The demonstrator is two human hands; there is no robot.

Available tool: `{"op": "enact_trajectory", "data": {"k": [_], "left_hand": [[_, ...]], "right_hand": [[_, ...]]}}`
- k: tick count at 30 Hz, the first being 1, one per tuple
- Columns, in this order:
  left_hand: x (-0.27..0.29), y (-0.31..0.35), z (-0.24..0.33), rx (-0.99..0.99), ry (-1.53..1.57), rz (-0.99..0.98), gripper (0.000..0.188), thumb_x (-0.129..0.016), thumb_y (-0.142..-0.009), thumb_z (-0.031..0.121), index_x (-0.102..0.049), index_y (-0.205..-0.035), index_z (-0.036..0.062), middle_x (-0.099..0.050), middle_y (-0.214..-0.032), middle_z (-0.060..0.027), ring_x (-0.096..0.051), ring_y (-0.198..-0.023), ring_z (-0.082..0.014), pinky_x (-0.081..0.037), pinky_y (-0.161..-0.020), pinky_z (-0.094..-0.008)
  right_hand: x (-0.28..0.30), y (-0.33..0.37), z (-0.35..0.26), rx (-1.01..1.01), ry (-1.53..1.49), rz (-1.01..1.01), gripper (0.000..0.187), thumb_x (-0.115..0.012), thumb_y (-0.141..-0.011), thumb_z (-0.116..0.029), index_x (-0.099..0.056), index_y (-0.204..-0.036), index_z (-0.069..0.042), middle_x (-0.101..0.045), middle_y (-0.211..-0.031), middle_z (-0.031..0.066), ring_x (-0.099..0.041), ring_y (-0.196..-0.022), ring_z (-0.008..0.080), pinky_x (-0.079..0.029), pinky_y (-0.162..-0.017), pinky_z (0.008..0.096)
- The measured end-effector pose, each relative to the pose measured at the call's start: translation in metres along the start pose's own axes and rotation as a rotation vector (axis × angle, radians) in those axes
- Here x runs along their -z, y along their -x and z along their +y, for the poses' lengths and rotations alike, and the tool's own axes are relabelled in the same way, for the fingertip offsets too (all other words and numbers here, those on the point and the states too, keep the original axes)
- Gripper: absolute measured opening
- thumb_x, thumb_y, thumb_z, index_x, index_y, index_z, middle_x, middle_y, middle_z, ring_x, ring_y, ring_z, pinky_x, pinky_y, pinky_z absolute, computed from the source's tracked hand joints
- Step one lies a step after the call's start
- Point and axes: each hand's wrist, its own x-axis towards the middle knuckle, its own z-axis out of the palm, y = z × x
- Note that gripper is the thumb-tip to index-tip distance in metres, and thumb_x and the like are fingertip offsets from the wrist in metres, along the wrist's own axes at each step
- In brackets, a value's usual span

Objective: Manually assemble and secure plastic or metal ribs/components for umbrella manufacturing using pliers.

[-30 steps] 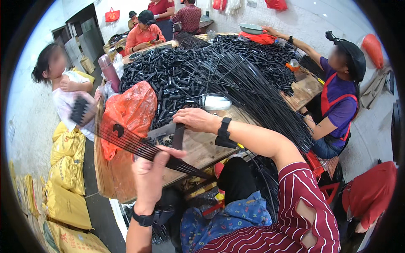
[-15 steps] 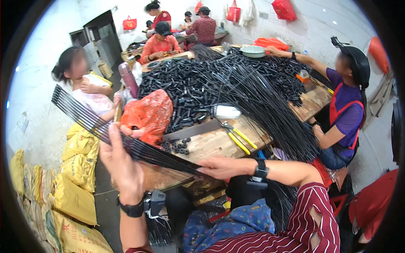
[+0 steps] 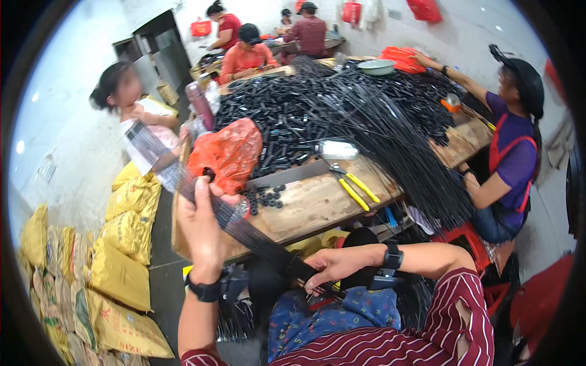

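A flat bundle of thin black rods slants across my front, its far end smeared by motion. Near its middle, my left hand grips it with the thumb up. My right hand is closed around the near end, low over my lap, and several rod tips poke out beneath the fingers. Just past the bundle, on the wooden table, lie yellow-handled pliers, small black rings and an orange-red plastic bag.
A large heap of black tubular parts covers the table, with long black rods lying over its right side. A person in purple sits at the right; a child stands at the left. Yellow sacks line the left wall.
Both hands have brought the rod bundle lower and nearer my lap, tilting it more steeply. The left hand has shifted right. The whole view has also shifted slightly.
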Motion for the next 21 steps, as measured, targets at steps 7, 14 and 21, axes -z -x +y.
{"op": "enact_trajectory", "data": {"k": [7, 14, 21], "left_hand": [[0.016, 0.019, 0.029, -0.700, -1.159, 0.116, 0.050, -0.072, -0.081, 0.010, -0.049, -0.122, -0.0052, -0.056, -0.108, -0.0171, -0.055, -0.103, -0.0320, -0.040, -0.096, -0.0418], [0.007, 0.059, 0.010, -0.119, -1.406, -1.235, 0.046, -0.074, -0.072, 0.042, -0.065, -0.089, 0.0000, -0.064, -0.078, -0.0193, -0.062, -0.083, -0.0358, -0.049, -0.075, -0.0417], [0.016, 0.057, -0.022, 0.720, -1.144, -1.616, 0.052, -0.057, -0.090, 0.050, -0.062, -0.083, -0.0011, -0.062, -0.065, -0.0118, -0.062, -0.055, -0.0208, -0.048, -0.054, -0.0342]], "right_hand": [[0.004, 0.020, 0.015, -0.086, -0.101, 0.037, 0.014, -0.061, -0.091, -0.013, -0.058, -0.097, 0.000, -0.064, -0.084, 0.0020, -0.062, -0.075, 0.0108, -0.050, -0.069, 0.0257], [-0.007, -0.008, 0.024, -0.095, 0.154, -0.042, 0.015, -0.063, -0.086, -0.010, -0.059, -0.094, 0.001, -0.066, -0.081, 0.0035, -0.063, -0.073, 0.0127, -0.050, -0.068, 0.0277], [-0.007, -0.018, 0.020, -0.105, 0.497, -0.099, 0.019, -0.067, -0.078, -0.015, -0.062, -0.086, 0.002, -0.067, -0.073, 0.0084, -0.063, -0.069, 0.0150, -0.048, -0.062, 0.0324]]}}
